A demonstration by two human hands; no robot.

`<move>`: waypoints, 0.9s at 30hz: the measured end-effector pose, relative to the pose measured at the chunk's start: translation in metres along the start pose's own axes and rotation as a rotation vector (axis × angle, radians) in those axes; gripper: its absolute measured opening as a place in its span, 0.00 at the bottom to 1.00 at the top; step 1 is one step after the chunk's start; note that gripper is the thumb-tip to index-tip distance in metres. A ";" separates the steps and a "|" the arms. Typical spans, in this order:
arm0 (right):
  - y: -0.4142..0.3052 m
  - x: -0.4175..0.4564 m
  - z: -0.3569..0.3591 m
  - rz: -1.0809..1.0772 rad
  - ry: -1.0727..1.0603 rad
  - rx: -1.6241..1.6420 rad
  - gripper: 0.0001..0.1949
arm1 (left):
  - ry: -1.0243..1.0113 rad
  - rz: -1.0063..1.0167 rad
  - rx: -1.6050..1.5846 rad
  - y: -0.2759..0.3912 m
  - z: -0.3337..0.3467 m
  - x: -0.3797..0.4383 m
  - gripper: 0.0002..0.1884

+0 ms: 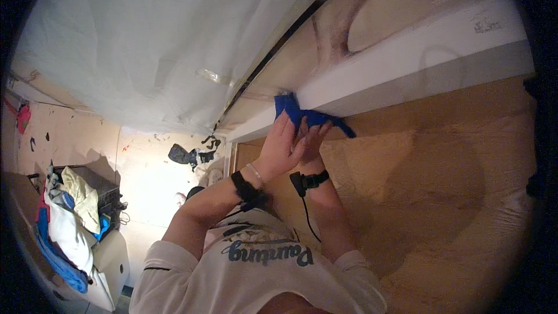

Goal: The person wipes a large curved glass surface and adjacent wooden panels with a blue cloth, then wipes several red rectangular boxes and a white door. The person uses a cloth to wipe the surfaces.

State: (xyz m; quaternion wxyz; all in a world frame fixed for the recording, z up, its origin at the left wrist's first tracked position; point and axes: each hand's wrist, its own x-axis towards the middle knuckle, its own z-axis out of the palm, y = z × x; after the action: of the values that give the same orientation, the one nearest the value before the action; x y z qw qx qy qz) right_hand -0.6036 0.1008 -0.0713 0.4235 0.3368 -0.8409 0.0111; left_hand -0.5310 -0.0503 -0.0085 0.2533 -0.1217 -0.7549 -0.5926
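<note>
A strip of dark blue cloth [287, 104] lies bunched against the front edge of a white painted ledge [375, 80]. One end reaches onto the top of the ledge, and the other trails down to the right. With its fingers stretched out, my left hand [279, 144] holds the cloth near its upper end. Close beside it, my right hand [310, 141] has curled fingers on the lower folds. The two hands touch or overlap at the thumbs. Both wrists wear black straps, and a thin cable hangs from the right one. My fingertips are partly hidden in the cloth.
Translucent plastic sheeting [130, 43] hangs at upper left, ending along a black edge strip [301, 22]. Below the ledge is a brown wooden surface [414, 174]. At left, piled clothes [72, 222] lie by a dark crate [102, 185]. Black scraps [185, 155] litter the lit floor.
</note>
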 end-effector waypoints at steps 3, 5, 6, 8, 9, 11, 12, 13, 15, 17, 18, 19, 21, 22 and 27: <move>0.017 0.008 -0.004 -0.059 0.027 -0.131 0.24 | -0.016 0.024 -0.065 0.011 -0.003 0.011 0.29; 0.029 0.045 -0.029 -0.100 0.069 -0.160 0.25 | 0.065 0.153 0.007 0.026 -0.007 0.031 0.28; 0.036 0.068 -0.052 -0.098 0.075 -0.174 0.26 | 0.096 0.217 0.023 0.039 -0.007 0.043 0.28; 0.044 0.114 -0.088 -0.057 0.105 -0.142 0.29 | 0.131 0.347 0.050 0.062 -0.012 0.075 0.27; 0.048 0.136 -0.102 -0.016 0.127 -0.100 0.31 | 0.152 0.402 0.068 0.075 -0.017 0.090 0.27; 0.053 0.165 -0.126 0.089 0.181 -0.037 0.38 | 0.156 0.469 0.048 0.091 -0.014 0.114 0.27; 0.051 0.169 -0.128 0.130 0.188 -0.012 0.37 | 0.157 0.502 0.038 0.096 -0.014 0.121 0.27; 0.046 0.172 -0.129 0.169 0.196 0.015 0.36 | 0.184 0.501 0.030 0.096 -0.015 0.122 0.26; 0.042 0.167 -0.117 0.126 0.231 -0.010 0.32 | 0.230 0.501 0.025 0.089 -0.015 0.118 0.24; 0.047 0.142 -0.082 -0.040 0.273 -0.138 0.29 | 0.184 0.357 0.066 0.068 -0.013 0.097 0.24; 0.040 0.128 -0.073 -0.115 0.232 -0.101 0.23 | 0.156 0.285 0.088 0.054 -0.011 0.082 0.25; 0.029 0.121 -0.068 -0.192 0.196 -0.065 0.18 | 0.105 0.159 0.036 0.038 -0.012 0.067 0.24; 0.013 0.129 -0.068 -0.442 0.039 -0.311 0.20 | 0.129 0.044 -0.016 0.025 -0.018 0.046 0.23; 0.007 0.137 -0.072 -0.344 -0.060 -0.023 0.19 | 0.205 0.055 -0.026 0.026 -0.020 0.040 0.23; -0.039 0.224 -0.110 0.090 0.193 -0.046 0.24 | 0.367 0.305 0.137 0.071 -0.070 0.078 0.24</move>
State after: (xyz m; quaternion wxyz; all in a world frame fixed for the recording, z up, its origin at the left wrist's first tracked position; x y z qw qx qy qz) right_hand -0.5970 -0.0208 0.1501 0.5091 0.2861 -0.8106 0.0433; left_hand -0.5456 -0.1071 0.1039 0.4803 -0.1069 -0.7074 -0.5073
